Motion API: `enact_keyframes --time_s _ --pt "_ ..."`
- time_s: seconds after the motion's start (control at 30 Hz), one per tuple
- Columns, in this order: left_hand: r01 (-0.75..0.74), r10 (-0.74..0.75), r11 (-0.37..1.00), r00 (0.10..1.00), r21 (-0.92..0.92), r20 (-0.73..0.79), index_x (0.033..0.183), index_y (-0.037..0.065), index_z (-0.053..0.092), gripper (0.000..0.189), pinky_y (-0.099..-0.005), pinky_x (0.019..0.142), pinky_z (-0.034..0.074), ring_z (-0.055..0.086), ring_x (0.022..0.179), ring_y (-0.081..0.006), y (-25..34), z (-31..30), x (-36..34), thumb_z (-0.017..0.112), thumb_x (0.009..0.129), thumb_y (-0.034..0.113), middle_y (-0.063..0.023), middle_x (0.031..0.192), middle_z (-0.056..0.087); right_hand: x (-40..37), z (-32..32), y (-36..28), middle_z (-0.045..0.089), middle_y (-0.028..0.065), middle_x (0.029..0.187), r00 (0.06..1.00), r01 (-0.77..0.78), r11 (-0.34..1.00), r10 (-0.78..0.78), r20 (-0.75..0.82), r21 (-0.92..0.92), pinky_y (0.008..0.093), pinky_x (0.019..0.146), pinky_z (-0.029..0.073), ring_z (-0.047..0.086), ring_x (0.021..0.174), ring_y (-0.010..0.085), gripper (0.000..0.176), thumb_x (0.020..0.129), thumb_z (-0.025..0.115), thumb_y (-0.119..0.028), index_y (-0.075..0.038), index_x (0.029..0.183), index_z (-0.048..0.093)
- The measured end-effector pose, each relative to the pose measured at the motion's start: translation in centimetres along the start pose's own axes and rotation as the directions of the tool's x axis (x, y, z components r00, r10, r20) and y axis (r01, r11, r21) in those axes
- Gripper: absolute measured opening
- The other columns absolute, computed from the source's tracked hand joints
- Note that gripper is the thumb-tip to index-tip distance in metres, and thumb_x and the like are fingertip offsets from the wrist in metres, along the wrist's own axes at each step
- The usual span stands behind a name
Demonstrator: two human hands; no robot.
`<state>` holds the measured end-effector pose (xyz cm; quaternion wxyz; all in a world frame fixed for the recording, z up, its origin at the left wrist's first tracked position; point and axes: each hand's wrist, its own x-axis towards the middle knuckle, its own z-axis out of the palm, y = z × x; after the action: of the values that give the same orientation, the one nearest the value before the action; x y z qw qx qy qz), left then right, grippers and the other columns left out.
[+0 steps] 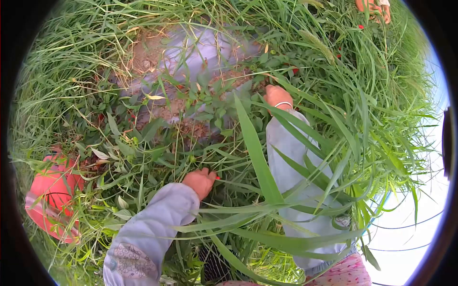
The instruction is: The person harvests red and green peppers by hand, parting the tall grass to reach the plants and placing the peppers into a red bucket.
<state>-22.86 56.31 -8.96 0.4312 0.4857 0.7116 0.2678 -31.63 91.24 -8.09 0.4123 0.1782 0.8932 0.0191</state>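
My left hand (199, 183) is low among the leaves, its fingers curled closed. A small red fruit (218, 178), which looks like the tip of a chili pepper, shows at its fingertips. Farther forward and to the right, my right hand (278, 97), with a white band at the wrist, reaches into leafy green plants (207, 112). It looks closed, but leaves hide its fingertips and anything in them. Another red fruit (296, 71) hangs just beyond it. Long grass blades (257, 157) cross in front of my right sleeve.
Pale plastic sheeting (200, 50) and bare soil (145, 52) show between the plants. A red-pink container or bag (55, 190) lies at left. Another person's hand (374, 8) is at upper right. Something black and mesh-like (214, 264) is below me. Tall grass surrounds everything.
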Motion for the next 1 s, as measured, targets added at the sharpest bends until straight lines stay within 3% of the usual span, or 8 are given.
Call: enact_keyframes --time_s 0.37,0.47,0.63,0.7,0.8,0.83,0.9,1.0 --pt "0.140 -0.136 0.990 0.973 -0.013 0.185 0.097 0.005 0.055 0.021 -0.0385 0.072 0.050 0.061 0.081 -0.0309 1.8 -4.0 0.3 0.052 0.077 0.009 -0.0149 0.088 0.058 -2.2 -0.3 0.2 0.061 0.0187 0.090 0.995 0.010 0.999 -0.014 0.103 0.037 0.0464 0.071 0.047 0.060 0.084 0.0359 0.023 0.087 0.044 -0.022 -0.004 0.100 0.052" --pt "0.112 -0.105 0.993 0.976 -0.027 0.189 0.112 0.008 0.053 0.038 -0.0407 0.071 0.050 0.060 0.082 -0.0329 0.6 -1.8 0.4 0.058 0.076 0.016 -0.0181 0.093 0.056 -2.8 -0.2 0.3 0.060 0.0190 0.090 0.993 0.010 0.998 -0.017 0.116 0.065 0.0468 0.071 0.046 0.059 0.084 0.0362 0.023 0.088 0.042 -0.022 -0.004 0.101 0.051" --pt "0.135 -0.128 0.990 0.983 -0.043 0.131 0.107 0.009 0.056 0.032 -0.0402 0.072 0.050 0.061 0.081 -0.0336 1.0 -2.8 0.8 0.058 0.076 0.017 -0.0171 0.090 0.058 -4.3 0.0 0.3 0.059 0.0196 0.089 0.983 -0.025 0.992 0.002 0.181 0.127 0.0476 0.070 0.045 0.058 0.085 0.0368 0.024 0.091 0.037 -0.022 -0.004 0.102 0.048" --pt "0.157 -0.149 0.987 0.978 -0.043 0.144 0.106 0.010 0.056 0.031 -0.0399 0.072 0.050 0.061 0.082 -0.0338 1.3 -3.2 0.7 0.059 0.076 0.018 -0.0166 0.089 0.058 -5.2 1.2 0.2 0.058 0.0186 0.088 0.996 0.090 0.988 -0.093 0.016 0.125 0.0472 0.068 0.045 0.058 0.084 0.0361 0.023 0.092 0.034 -0.021 -0.005 0.104 0.045" --pt "0.220 -0.227 0.938 0.974 -0.267 0.007 0.106 0.009 0.056 0.032 -0.0398 0.073 0.050 0.060 0.083 -0.0332 1.4 -3.9 1.0 0.060 0.076 0.020 -0.0152 0.090 0.059 -5.2 2.1 0.3 0.060 0.0175 0.091 0.993 0.122 0.988 -0.121 -0.011 0.094 0.0456 0.071 0.048 0.060 0.084 0.0354 0.023 0.086 0.046 -0.019 -0.005 0.104 0.050" --pt "0.211 -0.271 0.900 0.956 -0.381 -0.111 0.105 0.007 0.056 0.031 -0.0399 0.074 0.049 0.060 0.083 -0.0326 1.3 -3.8 1.4 0.059 0.076 0.019 -0.0139 0.092 0.060 -5.3 2.3 0.4 0.061 0.0171 0.091 0.992 0.126 0.989 -0.125 -0.019 0.082 0.0451 0.072 0.049 0.060 0.084 0.0352 0.024 0.084 0.051 -0.018 -0.005 0.104 0.051" --pt "0.250 -0.311 0.876 0.946 -0.411 -0.088 0.104 0.007 0.057 0.031 -0.0400 0.074 0.049 0.060 0.084 -0.0323 1.1 -4.6 1.9 0.059 0.076 0.019 -0.0136 0.094 0.060 -5.5 2.5 0.5 0.063 0.0164 0.093 0.990 0.135 0.989 -0.133 -0.040 0.060 0.0441 0.074 0.051 0.062 0.085 0.0348 0.028 0.079 0.059 -0.017 -0.005 0.104 0.054" --pt "0.241 -0.306 0.875 0.947 -0.420 -0.094 0.104 0.008 0.058 0.030 -0.0397 0.074 0.049 0.060 0.084 -0.0322 0.9 -4.0 1.8 0.059 0.076 0.020 -0.0132 0.095 0.061 -5.7 1.9 -0.3 0.062 0.0169 0.092 0.989 0.146 0.989 -0.145 -0.016 0.039 0.0439 0.074 0.050 0.061 0.085 0.0352 0.029 0.079 0.060 -0.016 -0.005 0.105 0.052"
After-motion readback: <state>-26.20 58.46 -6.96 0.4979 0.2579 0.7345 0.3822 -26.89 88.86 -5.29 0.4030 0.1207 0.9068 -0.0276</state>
